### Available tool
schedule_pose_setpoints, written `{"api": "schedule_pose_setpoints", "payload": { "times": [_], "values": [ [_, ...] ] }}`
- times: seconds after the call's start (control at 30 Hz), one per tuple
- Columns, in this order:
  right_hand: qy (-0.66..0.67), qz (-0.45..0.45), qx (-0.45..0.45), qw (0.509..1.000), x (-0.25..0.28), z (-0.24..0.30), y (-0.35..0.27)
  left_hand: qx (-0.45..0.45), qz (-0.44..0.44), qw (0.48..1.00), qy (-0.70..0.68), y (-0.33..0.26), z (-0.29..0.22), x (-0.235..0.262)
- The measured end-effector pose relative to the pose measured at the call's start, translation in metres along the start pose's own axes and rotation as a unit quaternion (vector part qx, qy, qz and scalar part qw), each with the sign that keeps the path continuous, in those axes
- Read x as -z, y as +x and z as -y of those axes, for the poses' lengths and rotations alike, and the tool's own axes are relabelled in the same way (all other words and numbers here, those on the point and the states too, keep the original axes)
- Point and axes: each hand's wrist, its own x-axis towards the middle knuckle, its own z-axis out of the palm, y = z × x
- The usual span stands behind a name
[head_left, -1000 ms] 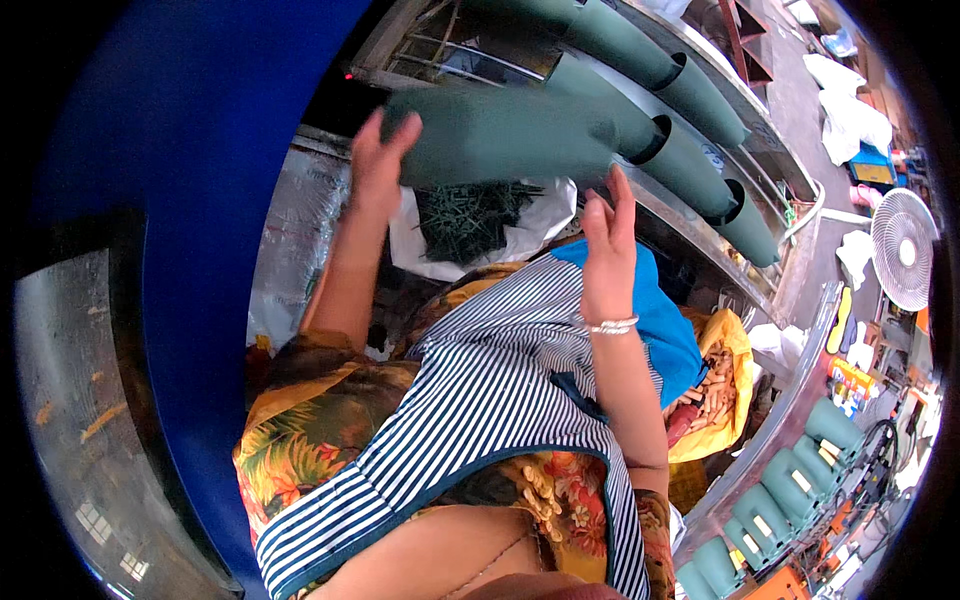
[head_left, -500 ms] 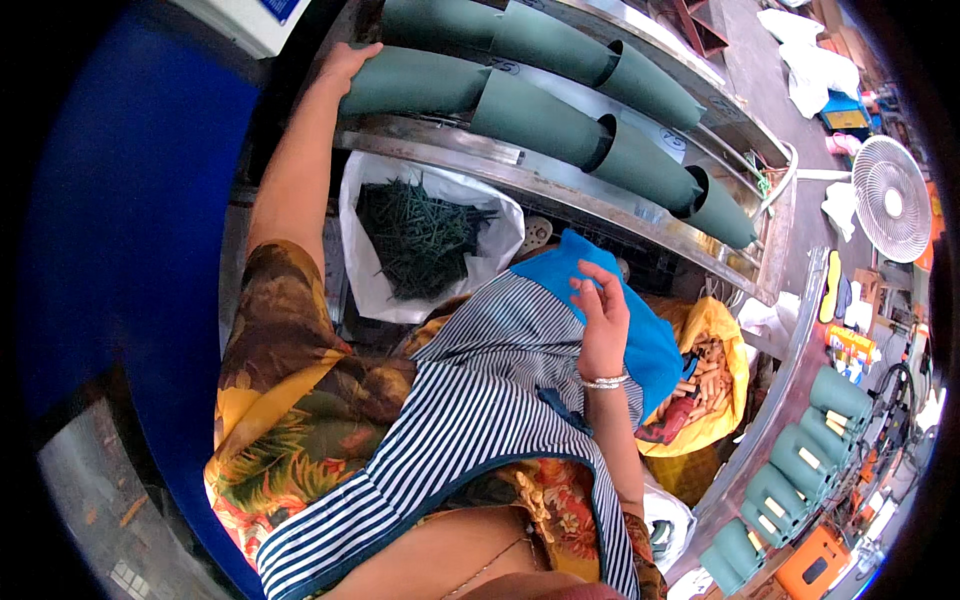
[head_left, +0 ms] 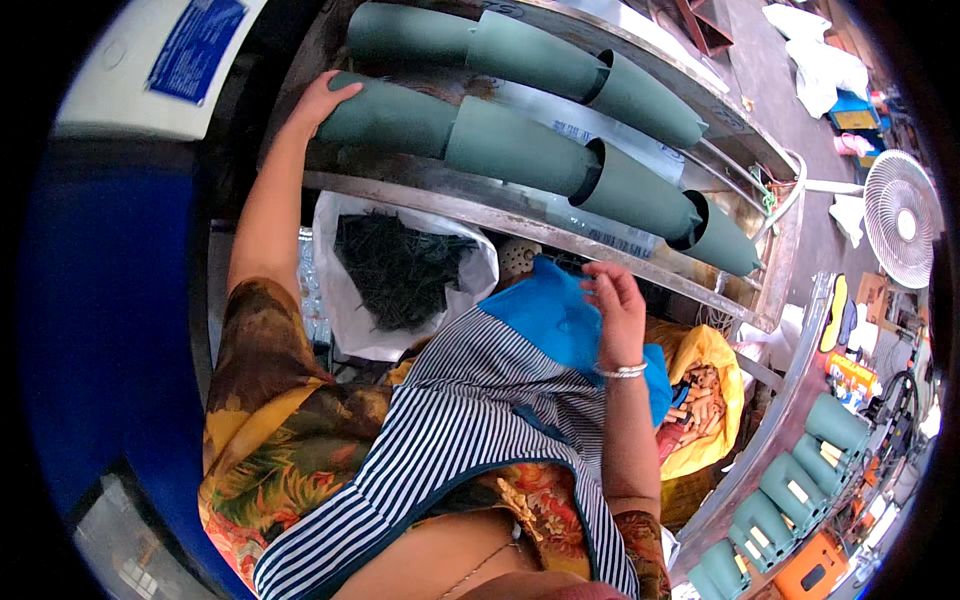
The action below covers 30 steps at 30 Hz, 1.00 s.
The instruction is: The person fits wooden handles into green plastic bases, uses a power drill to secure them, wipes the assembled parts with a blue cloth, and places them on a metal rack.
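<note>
Left hand touches the nearer row's leftmost green tube, its grip unclear; right hand hangs empty, half-curled. A metal rail and white bag stand between tube and striped apron.

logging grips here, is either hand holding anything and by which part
The left hand touches a green tube at its left end, grip unclear; the right hand holds nothing.

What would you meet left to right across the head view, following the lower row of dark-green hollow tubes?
White panel with blue label → bare left hand → first dark-green hollow tube → second tube → third tube → fourth tube → white round caged fan
</note>
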Motion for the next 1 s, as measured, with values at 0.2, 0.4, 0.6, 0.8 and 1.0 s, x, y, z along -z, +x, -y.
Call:
{"api": "schedule_pose_setpoints", "payload": {
  "times": [0.2,0.4,0.6,0.8,1.0],
  "values": [
    [-0.092,-0.079,0.073,0.99,0.086,0.03,0.116,-0.294,-0.12,0.844,0.433,-0.041,-0.045,-0.047],
    [-0.167,-0.201,0.1,0.96,0.169,0.031,0.262,-0.202,-0.15,0.831,0.496,-0.1,-0.069,-0.08],
    [-0.071,-0.25,0.021,0.965,0.205,0.02,0.357,-0.253,-0.198,0.826,0.464,-0.092,-0.054,-0.084],
    [0.079,-0.283,0.016,0.956,0.171,0.013,0.38,-0.24,-0.187,0.823,0.48,-0.102,-0.052,-0.089],
    [-0.336,-0.253,0.379,0.824,0.204,0.159,0.306,-0.246,-0.187,0.812,0.494,-0.097,-0.048,-0.089]
  ]
}}
